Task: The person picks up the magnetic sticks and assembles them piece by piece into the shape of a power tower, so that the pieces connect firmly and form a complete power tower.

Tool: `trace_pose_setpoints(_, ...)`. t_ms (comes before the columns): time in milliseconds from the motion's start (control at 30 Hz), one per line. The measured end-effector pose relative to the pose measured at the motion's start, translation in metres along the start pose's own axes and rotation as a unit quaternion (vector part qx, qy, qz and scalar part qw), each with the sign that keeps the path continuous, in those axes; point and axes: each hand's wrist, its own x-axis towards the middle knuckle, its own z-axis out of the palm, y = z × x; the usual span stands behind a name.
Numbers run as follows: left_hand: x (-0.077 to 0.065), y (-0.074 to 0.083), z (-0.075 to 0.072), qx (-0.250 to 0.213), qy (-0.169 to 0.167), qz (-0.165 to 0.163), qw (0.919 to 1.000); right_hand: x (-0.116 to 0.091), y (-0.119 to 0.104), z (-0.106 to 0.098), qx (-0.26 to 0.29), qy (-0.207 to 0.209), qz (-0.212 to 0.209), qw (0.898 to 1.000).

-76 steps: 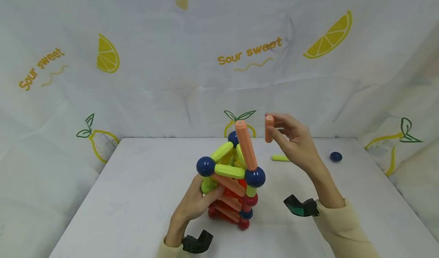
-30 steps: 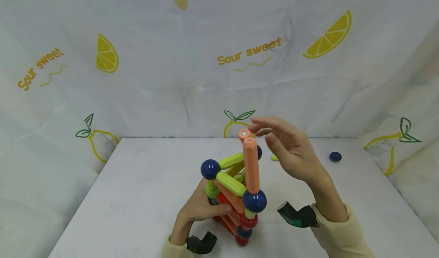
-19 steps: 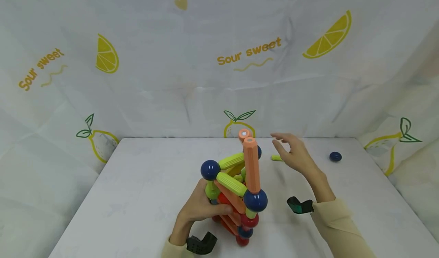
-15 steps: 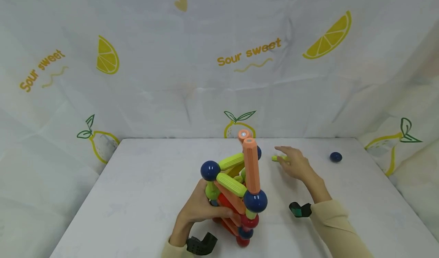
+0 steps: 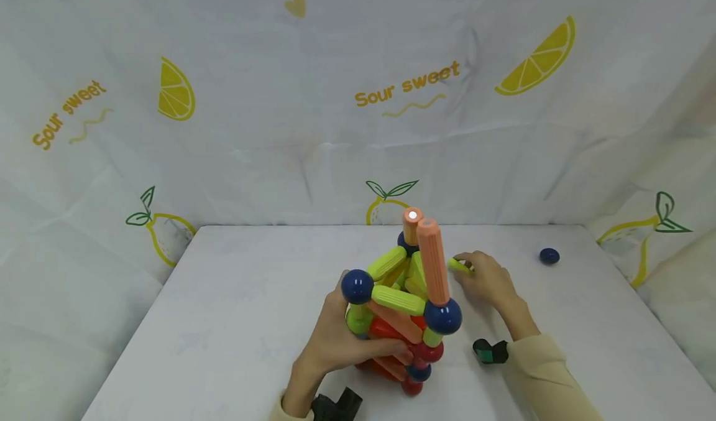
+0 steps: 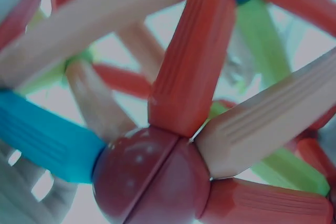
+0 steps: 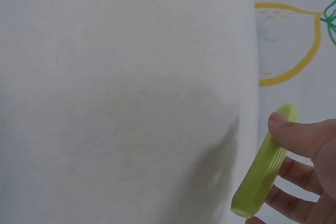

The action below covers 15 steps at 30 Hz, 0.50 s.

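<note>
My left hand (image 5: 341,340) grips a tower of coloured magnetic rods and balls (image 5: 398,298), thumb across its near side. Blue balls mark the tower's top corners, joined by yellow-green rods. Two orange rods (image 5: 434,262) rise from two of those balls with their upper ends free. A dark red ball (image 6: 152,174) with red, peach and blue rods fills the left wrist view, where the hand itself is hard to make out. To the right of the tower, my right hand (image 5: 492,284) pinches a yellow-green magnetic rod (image 7: 265,171) between thumb and fingers.
A loose blue ball (image 5: 549,256) lies toward the far right of the white table (image 5: 224,321). A white curtain (image 5: 268,129) printed with lemons hangs behind the table's back edge.
The right hand set its orange rod on the tower's back ball, let go, then reached down and took the yellow-green rod. Since half a second ago, the left hand has shifted the tower rightward.
</note>
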Motion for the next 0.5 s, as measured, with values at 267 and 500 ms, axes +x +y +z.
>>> trace_pose_setpoints(267,0.001,0.025,0.033,0.110,0.075,-0.050,0.9898,-0.024,-0.033,-0.039,0.157,0.165,-0.081,0.970)
trace_pose_setpoints(500,0.000,0.029,0.022,0.074,-0.008,-0.040,0.9964,-0.050,-0.059,-0.068,0.210,0.226,-0.113,0.945)
